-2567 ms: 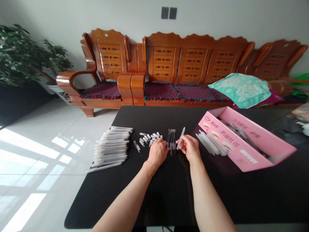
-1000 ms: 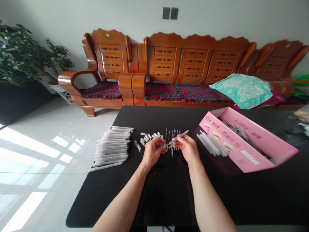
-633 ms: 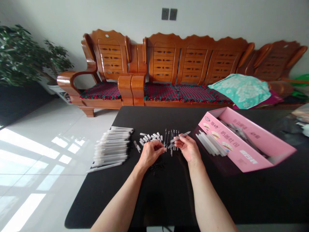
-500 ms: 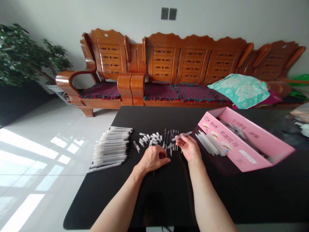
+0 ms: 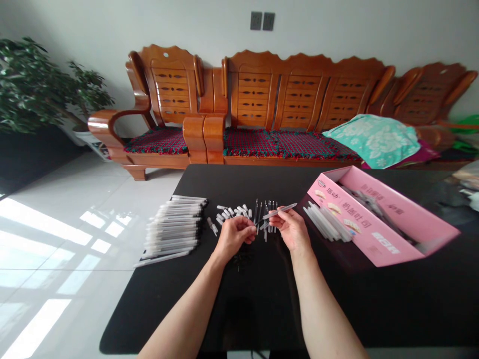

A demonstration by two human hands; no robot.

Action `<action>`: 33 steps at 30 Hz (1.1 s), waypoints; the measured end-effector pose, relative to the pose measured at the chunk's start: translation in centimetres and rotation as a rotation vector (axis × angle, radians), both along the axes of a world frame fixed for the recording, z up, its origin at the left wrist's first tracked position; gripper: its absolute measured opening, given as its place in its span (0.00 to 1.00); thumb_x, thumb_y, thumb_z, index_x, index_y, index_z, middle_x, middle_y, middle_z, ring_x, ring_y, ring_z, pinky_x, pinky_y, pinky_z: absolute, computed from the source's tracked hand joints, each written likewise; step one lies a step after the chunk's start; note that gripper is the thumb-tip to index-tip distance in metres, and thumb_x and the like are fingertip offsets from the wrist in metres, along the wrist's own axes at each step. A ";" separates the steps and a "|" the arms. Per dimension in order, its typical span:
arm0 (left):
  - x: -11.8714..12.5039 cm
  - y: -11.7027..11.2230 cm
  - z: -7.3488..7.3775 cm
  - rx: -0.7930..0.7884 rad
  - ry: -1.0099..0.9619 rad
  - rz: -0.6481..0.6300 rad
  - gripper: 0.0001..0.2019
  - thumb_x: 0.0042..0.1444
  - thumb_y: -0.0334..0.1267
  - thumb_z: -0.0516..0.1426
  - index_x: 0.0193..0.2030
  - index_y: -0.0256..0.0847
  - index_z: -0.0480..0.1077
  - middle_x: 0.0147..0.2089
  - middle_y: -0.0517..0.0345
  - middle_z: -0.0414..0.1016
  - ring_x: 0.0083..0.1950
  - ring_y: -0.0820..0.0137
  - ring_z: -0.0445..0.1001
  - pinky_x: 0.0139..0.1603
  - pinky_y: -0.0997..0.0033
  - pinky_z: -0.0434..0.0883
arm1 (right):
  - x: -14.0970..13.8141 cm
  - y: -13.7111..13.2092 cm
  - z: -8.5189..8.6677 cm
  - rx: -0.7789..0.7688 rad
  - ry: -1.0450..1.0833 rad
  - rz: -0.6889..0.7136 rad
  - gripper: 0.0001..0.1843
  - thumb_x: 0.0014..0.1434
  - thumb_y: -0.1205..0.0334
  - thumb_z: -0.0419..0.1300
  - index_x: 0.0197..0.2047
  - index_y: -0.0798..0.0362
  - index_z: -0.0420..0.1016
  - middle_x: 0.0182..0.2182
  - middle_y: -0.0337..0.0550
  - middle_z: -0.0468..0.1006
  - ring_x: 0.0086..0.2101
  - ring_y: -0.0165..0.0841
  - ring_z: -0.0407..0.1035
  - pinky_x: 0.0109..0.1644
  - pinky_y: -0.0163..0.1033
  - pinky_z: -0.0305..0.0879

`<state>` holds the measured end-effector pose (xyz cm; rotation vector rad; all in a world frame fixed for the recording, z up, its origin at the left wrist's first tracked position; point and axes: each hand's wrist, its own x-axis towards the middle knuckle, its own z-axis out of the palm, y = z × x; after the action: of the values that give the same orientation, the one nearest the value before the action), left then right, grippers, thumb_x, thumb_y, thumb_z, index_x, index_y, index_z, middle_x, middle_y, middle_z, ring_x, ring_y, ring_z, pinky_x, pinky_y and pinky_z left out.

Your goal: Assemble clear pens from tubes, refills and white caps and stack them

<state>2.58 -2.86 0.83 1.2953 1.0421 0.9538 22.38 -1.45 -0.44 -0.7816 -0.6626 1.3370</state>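
Note:
My right hand (image 5: 294,232) pinches a translucent pen barrel (image 5: 282,210), which slants up to the right. My left hand (image 5: 234,235) is closed, thumb against fingers, on a thin dark pen refill (image 5: 259,223) at the barrel's lower left end. How far it reaches into the barrel I cannot tell. Beyond the hands, several pen refills (image 5: 270,205) lie side by side, tips pointing away. White pen caps (image 5: 245,209) are scattered behind my left hand, which partly hides them. Further left lies a long row of capped pens (image 5: 174,224).
Several empty-looking barrels (image 5: 325,222) lie right of my right hand, against a pink box (image 5: 374,232) with more pieces inside. Everything rests on a black table (image 5: 258,299). A wooden sofa (image 5: 295,99) stands behind, with a turquoise cushion (image 5: 374,139) on it.
My left hand has turned and lifted slightly, its pinching fingers now nearer the barrel's lower end. My right hand, with the barrel, has shifted a little to the left.

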 end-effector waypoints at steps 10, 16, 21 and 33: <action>-0.1 0.5 -0.3 -0.182 -0.333 0.073 0.21 0.40 0.46 0.71 0.35 0.33 0.73 0.27 0.56 0.78 0.28 0.72 0.77 0.33 0.72 0.75 | -1.4 -0.5 0.4 0.005 -0.075 0.061 0.14 0.48 0.63 0.71 0.37 0.55 0.75 0.31 0.48 0.84 0.26 0.35 0.79 0.29 0.36 0.78; 0.2 0.5 -0.5 -0.187 -0.306 0.071 0.21 0.39 0.46 0.71 0.34 0.33 0.72 0.27 0.55 0.78 0.26 0.73 0.76 0.31 0.74 0.74 | -1.5 -0.5 0.5 0.005 -0.070 0.077 0.15 0.48 0.63 0.72 0.37 0.56 0.75 0.31 0.48 0.84 0.26 0.35 0.79 0.29 0.36 0.77; 0.2 0.5 -0.5 -0.184 -0.308 0.065 0.21 0.40 0.45 0.71 0.34 0.33 0.72 0.26 0.55 0.78 0.26 0.73 0.75 0.30 0.74 0.74 | -1.5 -0.5 0.4 0.007 -0.084 0.092 0.14 0.48 0.63 0.72 0.38 0.55 0.75 0.32 0.47 0.84 0.26 0.34 0.79 0.29 0.36 0.78; 0.6 0.4 -0.4 -0.172 -0.305 0.101 0.20 0.40 0.45 0.71 0.32 0.33 0.71 0.25 0.56 0.77 0.25 0.73 0.74 0.29 0.74 0.74 | -1.8 -0.6 0.3 0.011 -0.121 0.106 0.14 0.49 0.62 0.71 0.38 0.55 0.75 0.32 0.48 0.84 0.26 0.35 0.79 0.30 0.36 0.78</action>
<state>3.15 -2.44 0.42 0.9289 0.9342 1.0759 20.62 -2.01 -0.16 -0.8328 -0.8155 1.3889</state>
